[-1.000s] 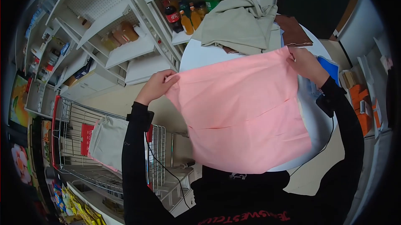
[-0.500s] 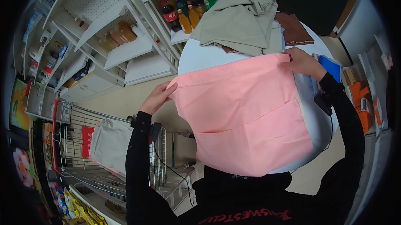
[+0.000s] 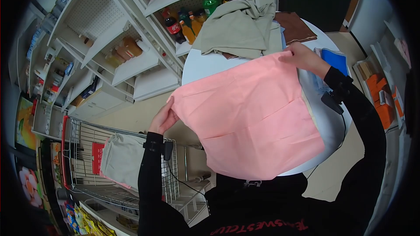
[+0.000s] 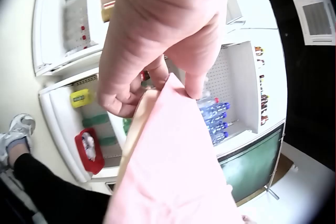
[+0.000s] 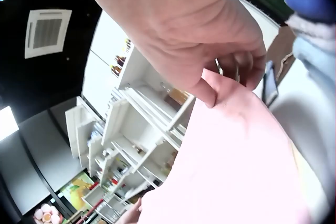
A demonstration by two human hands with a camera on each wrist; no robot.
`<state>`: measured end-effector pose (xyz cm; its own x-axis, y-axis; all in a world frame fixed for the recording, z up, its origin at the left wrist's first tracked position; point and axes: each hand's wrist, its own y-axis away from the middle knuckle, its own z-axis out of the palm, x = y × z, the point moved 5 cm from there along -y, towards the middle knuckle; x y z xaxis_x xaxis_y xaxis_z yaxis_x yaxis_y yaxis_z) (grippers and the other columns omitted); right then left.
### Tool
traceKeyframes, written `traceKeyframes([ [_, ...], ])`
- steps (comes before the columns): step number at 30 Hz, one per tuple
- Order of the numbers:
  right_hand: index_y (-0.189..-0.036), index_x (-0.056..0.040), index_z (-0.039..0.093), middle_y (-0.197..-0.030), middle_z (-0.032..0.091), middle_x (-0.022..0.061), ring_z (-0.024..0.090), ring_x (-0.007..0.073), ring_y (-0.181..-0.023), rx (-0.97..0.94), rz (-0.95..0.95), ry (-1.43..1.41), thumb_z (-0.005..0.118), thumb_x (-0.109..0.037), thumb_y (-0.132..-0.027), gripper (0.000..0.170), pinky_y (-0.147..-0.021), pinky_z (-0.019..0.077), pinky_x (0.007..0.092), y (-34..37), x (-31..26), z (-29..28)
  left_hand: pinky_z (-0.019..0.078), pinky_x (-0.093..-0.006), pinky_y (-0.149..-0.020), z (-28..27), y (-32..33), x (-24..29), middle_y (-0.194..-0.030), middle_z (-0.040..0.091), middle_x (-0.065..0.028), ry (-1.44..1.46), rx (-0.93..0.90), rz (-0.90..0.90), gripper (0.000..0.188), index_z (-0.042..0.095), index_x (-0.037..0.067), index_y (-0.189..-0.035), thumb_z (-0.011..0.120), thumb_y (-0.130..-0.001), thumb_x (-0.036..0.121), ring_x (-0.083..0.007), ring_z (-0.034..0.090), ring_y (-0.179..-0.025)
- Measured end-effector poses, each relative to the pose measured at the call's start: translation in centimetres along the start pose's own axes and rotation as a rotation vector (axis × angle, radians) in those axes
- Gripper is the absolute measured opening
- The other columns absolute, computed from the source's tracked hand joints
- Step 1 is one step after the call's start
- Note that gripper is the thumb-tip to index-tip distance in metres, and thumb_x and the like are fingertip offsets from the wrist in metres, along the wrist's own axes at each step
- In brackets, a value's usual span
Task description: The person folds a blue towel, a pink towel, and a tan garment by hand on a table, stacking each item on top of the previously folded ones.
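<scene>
A pink cloth [image 3: 245, 109] with pocket-like openings is spread between both hands, its lower part draped toward the person's body. The left hand [image 3: 165, 117] pinches its left upper corner, beyond the table edge. The left wrist view shows thumb and fingers on that corner, with a pale backing [image 4: 137, 129] along the fold. At the opposite upper corner, the right hand [image 3: 307, 58] pinches the cloth over the round white table [image 3: 199, 67]. A crumpled grey-green cloth [image 3: 238, 28] lies at the back of the table, with a brown cloth [image 3: 295, 28] beside it.
A shopping cart [image 3: 83, 148] stands at the left, holding a folded grey-green cloth [image 3: 122, 157]. Shelves with bottles [image 3: 186, 32] rise behind the table. Blue items [image 3: 333, 62] lie at the table's right side, and orange boxes [image 3: 379, 98] sit on a shelf at the far right.
The left hand has moved down and slightly left with its corner, so the pink cloth's upper edge slopes more. The right hand still holds its corner. The head view has shifted slightly.
</scene>
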<state>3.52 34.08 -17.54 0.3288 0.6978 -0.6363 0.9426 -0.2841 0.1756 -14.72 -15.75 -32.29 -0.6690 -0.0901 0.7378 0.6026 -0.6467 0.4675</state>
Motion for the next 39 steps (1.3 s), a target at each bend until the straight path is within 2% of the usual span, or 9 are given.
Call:
traceKeyframes([
  [3, -0.103, 0.0021, 0.08, -0.089, 0.073, 0.0042, 0.066, 0.0117, -0.08, 0.047, -0.099, -0.068, 0.074, -0.029, -0.097, 0.032, -0.076, 0.0528, 0.0287, 1.5, -2.3, -3.5, 0.0524, -0.0304, -0.097, -5.0, 0.4, 4.1, -0.125, 0.073, -0.0036, -0.033, -0.262, 0.299, 0.04, 0.067, 0.009, -0.137, 0.059, -0.111, 0.039, -0.0122, 0.067, -0.111],
  [5, -0.107, 0.0001, 0.081, -0.087, 0.073, 0.0036, 0.068, 0.0117, -0.08, 0.162, -0.187, -0.144, 0.075, -0.03, -0.097, 0.033, -0.075, 0.0533, 0.0274, 3.2, -4.6, -6.6, 0.0507, -0.0257, -0.092, -1.1, 4.6, 8.8, -0.109, 0.074, -0.0002, -0.253, 0.011, 0.534, 0.033, 0.073, 0.008, -0.125, 0.064, -0.109, 0.036, -0.0088, 0.066, -0.101],
  [7, -0.113, -0.0025, 0.082, -0.09, 0.074, 0.0041, 0.071, 0.0129, -0.088, 0.294, -0.263, -0.099, 0.077, -0.032, -0.097, 0.034, -0.079, 0.055, 0.0271, 4.6, -6.8, -10.2, 0.0508, -0.0254, -0.094, 3.6, 7.8, 12.9, -0.11, 0.073, 0.0002, -0.337, 0.218, 0.71, 0.033, 0.072, 0.006, -0.125, 0.067, -0.108, 0.034, -0.0082, 0.067, -0.099],
  [16, -0.113, 0.003, 0.081, -0.092, 0.074, -0.0005, 0.063, 0.007, -0.082, 0.793, -0.433, -0.265, 0.075, -0.02, -0.1, 0.027, -0.075, 0.0502, 0.0236, 15.6, -17.0, -20.4, 0.0498, -0.0332, -0.105, 17.1, 14.9, 28.1, -0.125, 0.07, -0.0008, -0.331, 0.11, 1.189, 0.034, 0.067, 0.002, -0.133, 0.066, -0.109, 0.027, -0.0109, 0.064, -0.117],
  [22, -0.116, 0.0039, 0.078, -0.097, 0.076, 0.0021, 0.066, 0.0079, -0.087, 0.795, -0.602, -0.204, 0.072, -0.018, -0.101, 0.027, -0.08, 0.0528, 0.025, 18.7, -14.9, -22.7, 0.0486, -0.0358, -0.107, 19.1, 18.2, 30.5, -0.13, 0.067, -0.0015, -0.258, -0.067, 1.413, 0.03, 0.064, 0.007, -0.134, 0.066, -0.109, 0.023, -0.0122, 0.061, -0.124],
  [25, -0.118, 0.0046, 0.077, -0.1, 0.077, 0.0052, 0.069, 0.0114, -0.092, 0.691, -0.624, -0.201, 0.069, -0.015, -0.101, 0.027, -0.084, 0.0541, 0.0266, 21.1, -12.1, -19.9, 0.0471, -0.0388, -0.108, 17.0, 19.7, 25.9, -0.132, 0.066, -0.0025, -0.278, -0.279, 1.373, 0.032, 0.064, 0.012, -0.134, 0.072, -0.104, 0.021, -0.016, 0.061, -0.125],
  [29, -0.116, -0.0086, 0.082, -0.109, 0.071, 0.0045, 0.07, 0.0147, -0.1, 0.429, -0.607, -0.156, 0.083, -0.022, -0.09, 0.029, -0.091, 0.0567, 0.0331, 24.1, -5.7, -10.9, 0.0513, -0.0397, -0.098, 9.3, 18.8, 16.3, -0.105, 0.072, -0.0043, -0.617, -0.507, 0.947, 0.063, 0.059, 0.01, -0.147, 0.086, -0.09, 0.018, -0.0216, 0.068, -0.106],
  [36, -0.093, -0.0073, 0.083, -0.097, 0.076, 0.0052, 0.065, 0.0242, -0.106, 0.089, -0.428, -0.025, 0.085, -0.002, -0.075, 0.019, -0.096, 0.0528, 0.0376, 26.2, 0.8, 2.2, 0.0542, -0.0324, -0.092, 7.4, 16.3, 2.5, -0.1, 0.075, -0.0047, -1.165, -0.286, 0.02, 0.031, 0.079, 0.001, -0.118, 0.083, -0.088, 0.001, -0.0162, 0.071, -0.093],
  [39, -0.091, -0.0066, 0.082, -0.094, 0.076, 0.0044, 0.064, 0.0253, -0.105, 0.031, -0.413, -0.068, 0.085, -0.001, -0.073, 0.019, -0.096, 0.0519, 0.0381, 26.4, 1.8, 3.5, 0.0538, -0.0327, -0.095, 6.5, 15.4, 1.0, -0.109, 0.077, -0.0092, -1.174, -0.409, -0.014, 0.027, 0.079, -0.002, -0.113, 0.081, -0.086, -0.002, -0.0186, 0.071, -0.103],
])
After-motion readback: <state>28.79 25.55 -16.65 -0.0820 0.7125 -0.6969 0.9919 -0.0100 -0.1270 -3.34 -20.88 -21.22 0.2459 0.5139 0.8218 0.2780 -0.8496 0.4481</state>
